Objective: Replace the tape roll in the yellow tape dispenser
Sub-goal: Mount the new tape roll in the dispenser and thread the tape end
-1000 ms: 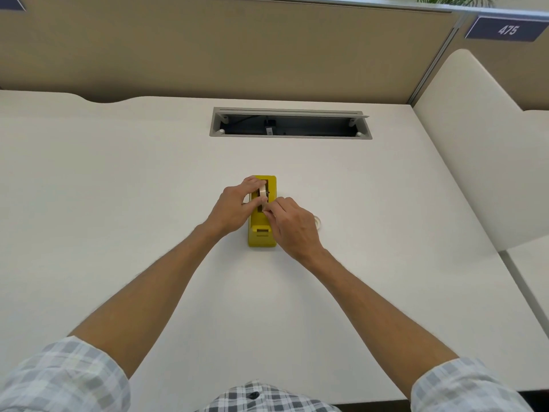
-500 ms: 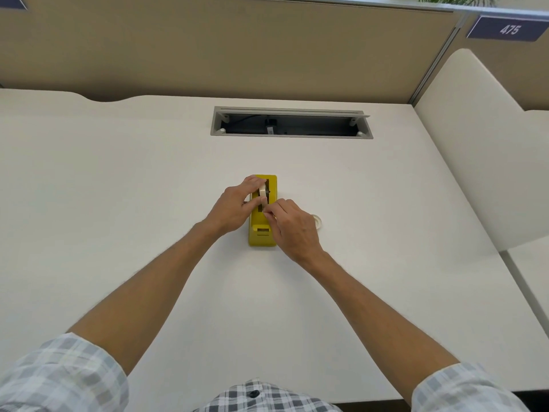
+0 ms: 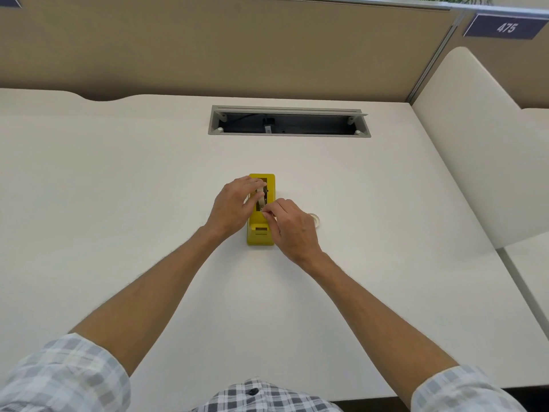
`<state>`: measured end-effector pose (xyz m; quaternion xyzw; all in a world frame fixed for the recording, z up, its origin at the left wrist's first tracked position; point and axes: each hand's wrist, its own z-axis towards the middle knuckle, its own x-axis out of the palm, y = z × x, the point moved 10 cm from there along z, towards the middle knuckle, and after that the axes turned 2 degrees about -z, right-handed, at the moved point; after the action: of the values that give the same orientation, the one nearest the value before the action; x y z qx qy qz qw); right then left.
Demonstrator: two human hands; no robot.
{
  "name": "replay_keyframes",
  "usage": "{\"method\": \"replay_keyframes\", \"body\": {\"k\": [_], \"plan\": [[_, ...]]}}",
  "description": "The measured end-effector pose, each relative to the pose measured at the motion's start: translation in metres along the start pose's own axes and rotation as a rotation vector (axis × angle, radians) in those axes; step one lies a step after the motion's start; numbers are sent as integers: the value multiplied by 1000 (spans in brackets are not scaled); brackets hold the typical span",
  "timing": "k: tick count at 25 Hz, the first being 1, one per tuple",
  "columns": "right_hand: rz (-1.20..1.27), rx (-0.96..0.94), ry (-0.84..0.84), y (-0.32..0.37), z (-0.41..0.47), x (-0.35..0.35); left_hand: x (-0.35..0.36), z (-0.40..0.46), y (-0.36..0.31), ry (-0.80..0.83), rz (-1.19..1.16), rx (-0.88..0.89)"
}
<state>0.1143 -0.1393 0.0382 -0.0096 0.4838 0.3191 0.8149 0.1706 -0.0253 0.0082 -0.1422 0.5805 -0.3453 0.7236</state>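
Note:
The yellow tape dispenser [image 3: 261,235] stands on the white desk [image 3: 118,203], its cutter end toward me. A pale tape roll [image 3: 261,195] sits upright in its open slot. My left hand [image 3: 233,208] grips the roll from the left, thumb and fingers on it. My right hand [image 3: 289,226] is at the dispenser's right side, thumb and forefinger pinched at the roll's near edge; whether they hold the tape's end is too small to tell. A second small clear roll [image 3: 315,219] lies flat on the desk just right of my right hand, partly hidden by it.
An open cable tray [image 3: 289,124] is cut into the desk behind the dispenser. A tan partition [image 3: 237,49] closes off the back, and a cream divider panel [image 3: 481,150] rises along the right. The desk's front edge is near my body.
Both hands stay on the dispenser. My right fingertips have shifted slightly at the roll's near edge; nothing else has moved.

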Motion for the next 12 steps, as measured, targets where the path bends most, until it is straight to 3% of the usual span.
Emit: {"method": "replay_keyframes", "body": {"k": [8, 12], "plan": [[49, 28, -32, 2, -8, -4, 11, 7, 11, 154, 57, -38], [42, 17, -18, 3, -12, -5, 5, 7, 4, 102, -43, -62]]}}
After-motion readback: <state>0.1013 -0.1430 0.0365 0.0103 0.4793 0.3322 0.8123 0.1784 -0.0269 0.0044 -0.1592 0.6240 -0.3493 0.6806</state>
